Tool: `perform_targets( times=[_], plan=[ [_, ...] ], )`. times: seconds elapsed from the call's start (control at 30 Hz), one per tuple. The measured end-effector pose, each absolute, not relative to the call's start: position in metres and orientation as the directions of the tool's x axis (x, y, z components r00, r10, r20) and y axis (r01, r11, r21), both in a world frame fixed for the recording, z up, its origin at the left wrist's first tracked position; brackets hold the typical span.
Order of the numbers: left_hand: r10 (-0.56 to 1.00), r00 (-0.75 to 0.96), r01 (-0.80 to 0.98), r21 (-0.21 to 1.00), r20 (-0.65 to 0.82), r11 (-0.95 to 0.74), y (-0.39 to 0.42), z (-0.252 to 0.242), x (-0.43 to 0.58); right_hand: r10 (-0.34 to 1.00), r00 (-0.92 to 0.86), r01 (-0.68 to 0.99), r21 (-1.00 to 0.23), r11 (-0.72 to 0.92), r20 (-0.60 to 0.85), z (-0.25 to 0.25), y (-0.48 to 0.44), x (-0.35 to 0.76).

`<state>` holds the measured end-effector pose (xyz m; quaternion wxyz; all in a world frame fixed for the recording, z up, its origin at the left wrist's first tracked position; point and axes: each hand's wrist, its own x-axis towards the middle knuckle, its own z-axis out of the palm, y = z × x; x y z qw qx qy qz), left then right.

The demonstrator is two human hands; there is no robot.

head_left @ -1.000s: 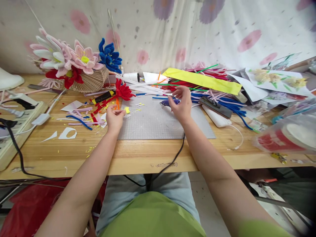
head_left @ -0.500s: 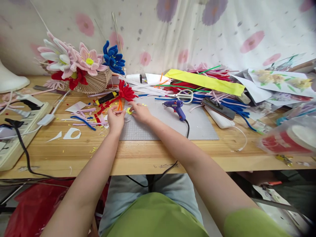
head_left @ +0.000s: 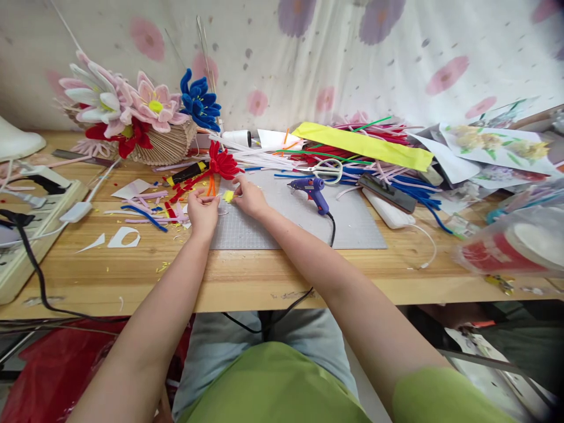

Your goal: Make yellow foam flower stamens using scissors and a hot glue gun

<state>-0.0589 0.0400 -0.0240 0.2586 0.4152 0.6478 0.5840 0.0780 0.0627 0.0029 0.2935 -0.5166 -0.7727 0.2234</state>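
My right hand (head_left: 250, 197) is over the grey cutting mat (head_left: 291, 229), its fingertips pinched at a small fuzzy yellow piece (head_left: 228, 196). Just left of it, my left hand (head_left: 203, 214) has thumb and fingers pressed together; whatever is between them is too small to make out. A thin pale strand (head_left: 224, 212) shows by the left fingertips. Right behind both hands lies a red pipe-cleaner flower (head_left: 223, 162), with orange stems (head_left: 211, 186) below it. A purple glue gun (head_left: 312, 192) rests on the mat to the right.
White-handled scissors (head_left: 328, 170) lie behind the glue gun, before heaped pipe cleaners and a yellow strip (head_left: 361, 145). Finished flowers (head_left: 154, 106) stand back left. Scraps, a cutter (head_left: 188, 174) and a power strip (head_left: 66, 205) are left. A bagged red cup (head_left: 497, 249) stands right.
The view has shifted slightly. My hands have drawn a little apart, and the yellow piece shows more clearly at my right fingertips.
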Motion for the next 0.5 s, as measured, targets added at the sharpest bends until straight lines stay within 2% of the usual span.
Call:
perform_targets(
  times=[0.27,0.5],
  plan=[
    [0.849,-0.491,0.239,0.967,0.195,-0.084,0.034,-0.02,-0.057,0.957,-0.274,0.53,-0.816,0.231,0.094,0.014,0.069,0.086],
    [0.879,-0.371,0.406,0.903,0.301,-0.139,0.024,-0.01,-0.053,0.965,-0.22,0.409,-0.884,0.224,0.143,0.028,0.061,0.105]
  ],
)
